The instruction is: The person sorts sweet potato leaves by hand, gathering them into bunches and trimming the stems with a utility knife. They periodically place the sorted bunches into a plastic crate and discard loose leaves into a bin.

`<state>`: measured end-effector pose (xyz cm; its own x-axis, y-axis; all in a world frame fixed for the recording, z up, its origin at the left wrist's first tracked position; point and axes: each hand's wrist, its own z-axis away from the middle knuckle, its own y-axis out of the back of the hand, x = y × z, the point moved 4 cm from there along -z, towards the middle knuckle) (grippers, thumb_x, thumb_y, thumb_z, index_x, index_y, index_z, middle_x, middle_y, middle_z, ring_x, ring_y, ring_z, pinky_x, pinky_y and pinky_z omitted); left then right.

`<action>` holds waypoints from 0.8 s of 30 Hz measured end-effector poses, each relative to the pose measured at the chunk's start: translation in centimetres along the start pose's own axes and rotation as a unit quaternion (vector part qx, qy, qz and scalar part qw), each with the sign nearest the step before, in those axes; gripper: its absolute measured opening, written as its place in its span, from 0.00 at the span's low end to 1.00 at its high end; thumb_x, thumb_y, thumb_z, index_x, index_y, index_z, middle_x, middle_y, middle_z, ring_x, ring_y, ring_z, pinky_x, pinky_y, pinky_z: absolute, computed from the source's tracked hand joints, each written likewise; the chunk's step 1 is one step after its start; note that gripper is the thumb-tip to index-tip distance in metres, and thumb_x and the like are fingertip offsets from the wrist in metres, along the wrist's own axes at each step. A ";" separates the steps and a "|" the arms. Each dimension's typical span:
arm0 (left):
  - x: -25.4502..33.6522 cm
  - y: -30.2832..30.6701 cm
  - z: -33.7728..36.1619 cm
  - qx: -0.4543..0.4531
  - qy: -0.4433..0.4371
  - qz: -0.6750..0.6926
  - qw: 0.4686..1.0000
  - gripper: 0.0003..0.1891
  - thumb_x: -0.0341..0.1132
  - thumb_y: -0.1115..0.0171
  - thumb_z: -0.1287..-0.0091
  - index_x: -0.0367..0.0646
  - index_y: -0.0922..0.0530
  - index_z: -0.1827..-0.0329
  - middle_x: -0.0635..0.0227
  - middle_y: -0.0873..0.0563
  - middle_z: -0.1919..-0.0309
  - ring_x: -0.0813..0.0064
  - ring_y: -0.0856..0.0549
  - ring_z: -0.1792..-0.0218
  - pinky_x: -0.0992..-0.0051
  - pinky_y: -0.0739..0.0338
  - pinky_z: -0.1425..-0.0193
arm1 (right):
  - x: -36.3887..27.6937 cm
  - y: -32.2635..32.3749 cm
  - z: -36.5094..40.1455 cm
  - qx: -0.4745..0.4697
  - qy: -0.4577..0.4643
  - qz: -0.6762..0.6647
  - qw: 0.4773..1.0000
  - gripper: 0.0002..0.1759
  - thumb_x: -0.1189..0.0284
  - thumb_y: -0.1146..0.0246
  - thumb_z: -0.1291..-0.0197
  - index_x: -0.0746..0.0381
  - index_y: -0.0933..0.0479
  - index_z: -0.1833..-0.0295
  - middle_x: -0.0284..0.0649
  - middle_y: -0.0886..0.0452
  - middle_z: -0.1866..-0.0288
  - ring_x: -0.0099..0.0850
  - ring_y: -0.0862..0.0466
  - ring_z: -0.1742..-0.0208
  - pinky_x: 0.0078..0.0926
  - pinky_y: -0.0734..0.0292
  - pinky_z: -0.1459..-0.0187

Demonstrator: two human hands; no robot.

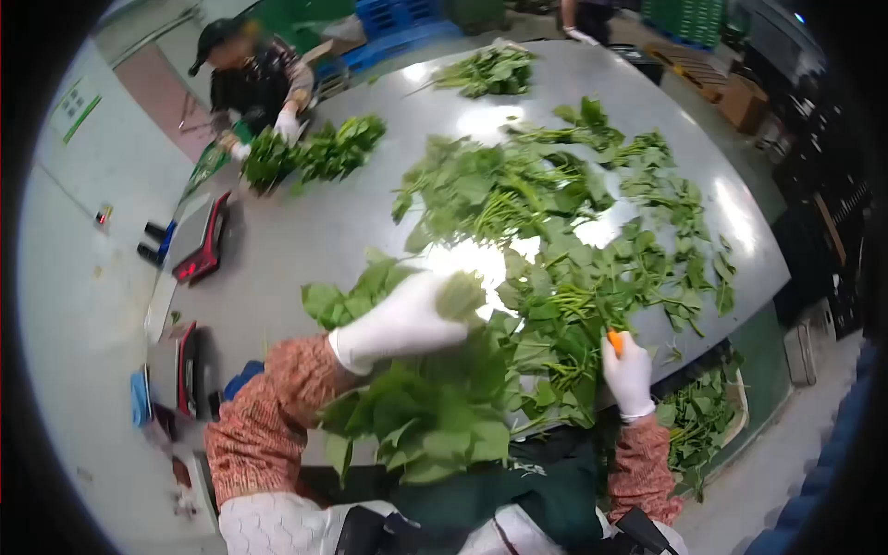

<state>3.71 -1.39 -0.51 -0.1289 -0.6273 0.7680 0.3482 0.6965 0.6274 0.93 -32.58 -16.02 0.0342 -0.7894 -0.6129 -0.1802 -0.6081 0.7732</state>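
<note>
My left hand (412,316), in a white glove, is closed around a bunch of leafy greens (460,294), whose stem ends show blurred at the fingers. More leaves (416,416) lie below and behind this hand, near my body. My right hand (628,373), also gloved in white, grips a tool with an orange handle (614,343); its far end is thin and dark, over the greens. Loose leafy stems (573,314) are spread on the metal table (277,277) between and beyond my hands.
Two red scales (201,239) stand along the left edge. A co-worker (245,79) at the far left handles a bunch of greens (268,159). Another person (589,17) stands at the far edge. A container of greens (700,416) sits below the table at right.
</note>
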 end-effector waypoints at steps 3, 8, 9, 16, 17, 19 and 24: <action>-2.5 2.1 1.5 0.046 -0.007 0.023 0.999 0.14 0.27 0.33 0.45 0.34 0.21 0.56 0.67 0.15 0.68 0.79 0.20 0.65 0.74 0.23 0.56 | -1.0 2.2 0.1 -0.025 0.002 -0.028 0.999 0.10 0.68 0.36 0.39 0.63 0.25 0.64 0.50 0.22 0.75 0.53 0.20 0.71 0.42 0.28 0.71; -7.3 11.9 7.3 0.206 0.067 -0.304 0.928 0.15 0.32 0.34 0.50 0.37 0.23 0.60 0.49 0.16 0.68 0.46 0.17 0.62 0.57 0.22 0.58 | -6.4 -0.5 0.8 -0.085 0.076 -0.125 0.986 0.07 0.75 0.35 0.44 0.64 0.25 0.62 0.52 0.21 0.71 0.52 0.20 0.69 0.39 0.26 0.68; -8.5 13.6 8.3 0.228 0.105 -0.349 0.903 0.15 0.31 0.33 0.50 0.37 0.23 0.59 0.50 0.16 0.70 0.47 0.17 0.64 0.58 0.22 0.58 | -7.7 -1.1 0.9 -0.109 0.085 -0.119 0.983 0.08 0.75 0.34 0.45 0.64 0.25 0.61 0.52 0.21 0.71 0.52 0.19 0.68 0.38 0.25 0.68; -20.5 22.1 11.9 0.228 0.251 -0.566 0.751 0.12 0.31 0.33 0.50 0.41 0.24 0.64 0.58 0.15 0.72 0.56 0.14 0.66 0.61 0.24 0.59 | -10.8 -5.7 0.1 -0.144 0.152 -0.047 0.977 0.09 0.74 0.33 0.48 0.61 0.23 0.61 0.48 0.20 0.70 0.50 0.19 0.68 0.40 0.24 0.68; -22.8 23.0 11.7 0.222 0.264 -0.577 0.741 0.11 0.31 0.33 0.50 0.42 0.24 0.65 0.58 0.15 0.72 0.57 0.14 0.66 0.62 0.25 0.58 | -10.3 -6.2 -0.1 -0.151 0.152 -0.014 0.977 0.09 0.73 0.33 0.48 0.61 0.23 0.61 0.48 0.20 0.70 0.50 0.19 0.69 0.41 0.25 0.68; -27.1 24.9 10.5 0.223 0.275 -0.586 0.729 0.10 0.31 0.34 0.49 0.43 0.23 0.64 0.59 0.15 0.72 0.58 0.13 0.66 0.63 0.25 0.59 | -9.7 -7.1 -0.5 -0.157 0.140 0.007 0.978 0.09 0.72 0.32 0.48 0.60 0.23 0.61 0.47 0.20 0.70 0.50 0.19 0.69 0.42 0.25 0.69; -37.3 30.9 6.8 0.224 0.304 -0.615 0.692 0.07 0.29 0.37 0.48 0.45 0.23 0.67 0.60 0.15 0.72 0.58 0.14 0.66 0.62 0.25 0.59 | -10.6 -8.2 -1.1 -0.172 0.143 0.077 0.972 0.07 0.70 0.33 0.44 0.61 0.23 0.64 0.47 0.22 0.73 0.48 0.21 0.72 0.39 0.26 0.70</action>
<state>12.97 45.90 -8.93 0.3901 -0.7774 -0.4934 -0.0193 -0.5426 0.8398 3.12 -19.36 -15.70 0.3129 -0.8344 -0.4538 0.1335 -0.4344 0.8908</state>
